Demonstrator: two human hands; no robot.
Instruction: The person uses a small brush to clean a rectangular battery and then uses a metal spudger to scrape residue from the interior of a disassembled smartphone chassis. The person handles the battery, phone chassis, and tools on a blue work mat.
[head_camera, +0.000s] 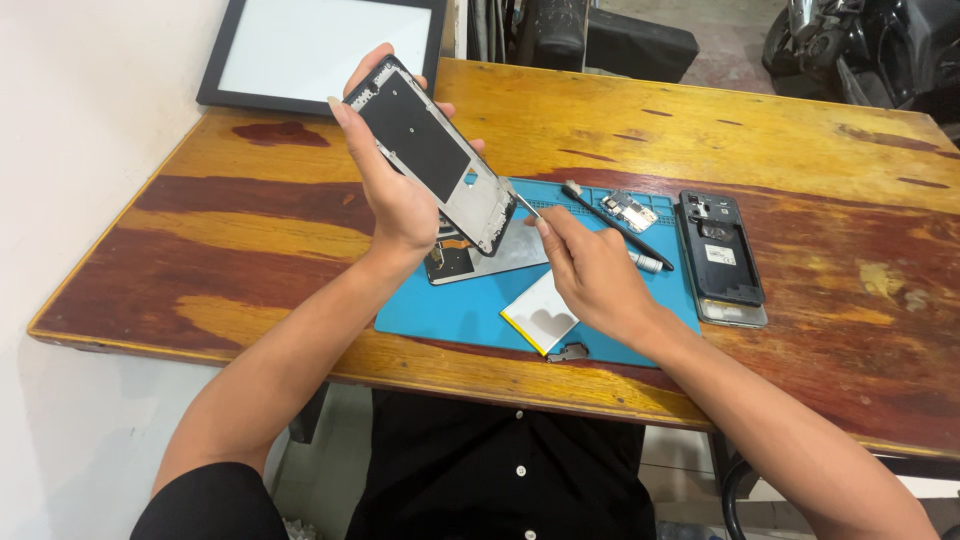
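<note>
My left hand (392, 190) holds a stripped phone frame (430, 150) up above the blue work mat (450, 305), its dark inner side towards me and tilted. My right hand (590, 270) grips a thin screwdriver (527, 206) whose tip touches the frame's lower right edge. Under the frame a metal plate (505, 255) lies on the mat. A flat white battery with a yellow edge (540, 312) rests by my right wrist, with a small dark bracket (567, 352) at the mat's front edge.
A black spudger (610, 220) and a small circuit board (630, 210) lie on the mat's far right. A black phone back cover (720, 250) sits on another phone part on the wooden table (780, 150). A black-framed white panel (320, 50) leans at the far left.
</note>
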